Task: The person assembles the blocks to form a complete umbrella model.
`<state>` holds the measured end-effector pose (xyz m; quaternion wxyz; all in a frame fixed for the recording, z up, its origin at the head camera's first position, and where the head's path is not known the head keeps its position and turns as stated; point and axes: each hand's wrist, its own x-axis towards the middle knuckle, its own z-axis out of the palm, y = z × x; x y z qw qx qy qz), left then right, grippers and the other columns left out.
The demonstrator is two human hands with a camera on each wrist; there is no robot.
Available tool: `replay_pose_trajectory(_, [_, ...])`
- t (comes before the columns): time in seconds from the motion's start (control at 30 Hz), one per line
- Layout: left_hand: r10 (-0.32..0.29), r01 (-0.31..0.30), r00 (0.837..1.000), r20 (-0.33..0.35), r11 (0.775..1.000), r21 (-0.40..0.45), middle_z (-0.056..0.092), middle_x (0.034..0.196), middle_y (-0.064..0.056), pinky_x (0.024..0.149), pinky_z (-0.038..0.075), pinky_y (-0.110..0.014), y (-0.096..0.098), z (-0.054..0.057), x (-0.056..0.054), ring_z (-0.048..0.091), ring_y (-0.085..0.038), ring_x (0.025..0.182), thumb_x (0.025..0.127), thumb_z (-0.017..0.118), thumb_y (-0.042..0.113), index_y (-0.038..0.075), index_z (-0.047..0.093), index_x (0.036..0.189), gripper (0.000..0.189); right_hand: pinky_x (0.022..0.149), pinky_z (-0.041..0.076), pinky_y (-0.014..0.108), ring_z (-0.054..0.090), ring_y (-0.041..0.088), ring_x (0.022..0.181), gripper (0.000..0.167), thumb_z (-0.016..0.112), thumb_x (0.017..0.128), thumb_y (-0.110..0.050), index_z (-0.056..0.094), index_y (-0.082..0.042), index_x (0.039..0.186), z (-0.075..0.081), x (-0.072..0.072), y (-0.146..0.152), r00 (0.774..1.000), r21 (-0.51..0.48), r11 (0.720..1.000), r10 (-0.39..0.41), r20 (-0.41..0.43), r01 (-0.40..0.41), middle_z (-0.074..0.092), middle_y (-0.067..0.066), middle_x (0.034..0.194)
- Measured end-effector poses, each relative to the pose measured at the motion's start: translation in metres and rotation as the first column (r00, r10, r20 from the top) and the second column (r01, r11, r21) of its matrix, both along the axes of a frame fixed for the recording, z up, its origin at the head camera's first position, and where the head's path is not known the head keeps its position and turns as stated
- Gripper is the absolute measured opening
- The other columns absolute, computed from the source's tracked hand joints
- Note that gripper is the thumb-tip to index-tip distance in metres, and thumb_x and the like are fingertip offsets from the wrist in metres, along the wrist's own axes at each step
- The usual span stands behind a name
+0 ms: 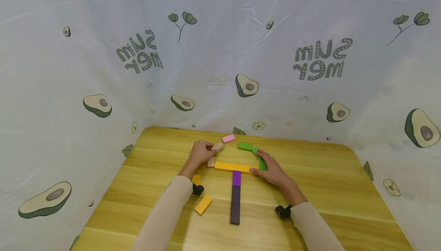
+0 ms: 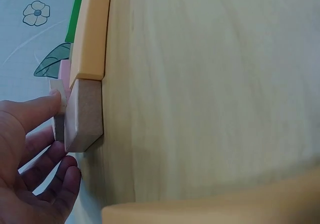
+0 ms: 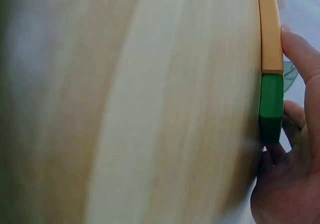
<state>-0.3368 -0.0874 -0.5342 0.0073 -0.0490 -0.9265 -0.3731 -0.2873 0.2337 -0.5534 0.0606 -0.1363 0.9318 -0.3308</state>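
Left hand [image 1: 200, 152] pinches a beige block [image 1: 219, 146], probably light and stiff, best held by its sides; right hand [image 1: 274, 171], loosely spread, seems to touch the yellow block [image 1: 244, 168] under its thumb.

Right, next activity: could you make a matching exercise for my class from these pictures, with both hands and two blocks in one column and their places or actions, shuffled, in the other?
Column one
1. left hand
2. right hand
3. pink block
4. purple block

Column two
A. between the yellow row and the dark blocks
B. pinching a beige block
C. closest to the back edge of the table
D. at the yellow row's right end, beside the green blocks

Pairs: 1-B, 2-D, 3-C, 4-A
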Motion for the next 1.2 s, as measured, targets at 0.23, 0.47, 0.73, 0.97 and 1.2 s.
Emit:
replay_pose_trajectory(0.23, [0.013, -0.013, 0.999, 0.030, 1.000, -0.003, 0.075, 0.109, -0.009, 0.082, 0.061, -0.035, 0.0038, -0.0035, -0.0016, 0.067, -0.022, 0.097, 0.091, 0.080, 0.034, 0.008, 0.079, 0.117, 0.037, 0.123, 0.019, 0.069, 0.020, 0.047, 0.155, 0.093, 0.071, 0.092, -0.053, 0.031, -0.007, 0.162, -0.0022, -0.0014, 0.0012, 1.000, 0.003, 1.000, 0.002, -0.004, -0.002, 0.020, 0.016, 0.171])
replay_pose_trajectory(0.47, [0.016, -0.015, 0.999, 0.042, 1.000, -0.007, 0.071, 0.113, -0.011, 0.081, 0.060, -0.034, 0.0047, -0.0062, -0.0016, 0.066, -0.023, 0.099, 0.091, 0.081, 0.034, 0.007, 0.079, 0.117, 0.037, 0.123, 0.020, 0.069, 0.021, 0.047, 0.155, 0.093, 0.071, 0.092, -0.053, 0.031, -0.007, 0.162, -0.0021, -0.0012, -0.0001, 1.000, -0.001, 1.000, 0.005, -0.002, -0.005, 0.020, 0.016, 0.171])
replay_pose_trajectory(0.73, [-0.017, 0.016, 0.999, 0.050, 1.000, 0.021, 0.072, 0.116, -0.012, 0.088, 0.060, -0.038, 0.0016, -0.0047, -0.0019, 0.068, -0.027, 0.105, 0.098, 0.072, 0.035, 0.006, 0.077, 0.119, 0.037, 0.123, 0.020, 0.069, 0.021, 0.047, 0.155, 0.092, 0.071, 0.092, -0.053, 0.031, -0.007, 0.161, -0.0033, -0.0025, 0.0010, 1.000, -0.004, 1.000, -0.004, -0.002, 0.004, 0.021, 0.016, 0.171])
replay_pose_trajectory(0.97, [-0.037, 0.035, 0.999, 0.035, 0.998, 0.048, 0.074, 0.115, -0.012, 0.092, 0.060, -0.041, -0.0009, -0.0058, -0.0013, 0.068, -0.029, 0.107, 0.100, 0.070, 0.029, 0.006, 0.077, 0.120, 0.031, 0.123, 0.019, 0.069, 0.021, 0.048, 0.155, 0.092, 0.071, 0.092, -0.052, 0.032, -0.006, 0.161, -0.0029, -0.0016, 0.0007, 1.000, -0.005, 1.000, 0.001, -0.009, -0.001, 0.021, 0.017, 0.171])
replay_pose_trajectory(1.2, [-0.033, 0.031, 0.999, 0.035, 0.998, 0.054, 0.073, 0.115, -0.012, 0.094, 0.059, -0.042, -0.0006, -0.0056, -0.0001, 0.068, -0.029, 0.108, 0.100, 0.069, 0.026, 0.006, 0.077, 0.120, 0.029, 0.123, 0.019, 0.069, 0.020, 0.048, 0.155, 0.092, 0.071, 0.092, -0.052, 0.031, -0.006, 0.161, -0.0013, 0.0002, -0.0008, 1.000, -0.009, 1.000, -0.005, -0.004, 0.005, 0.020, 0.017, 0.171])
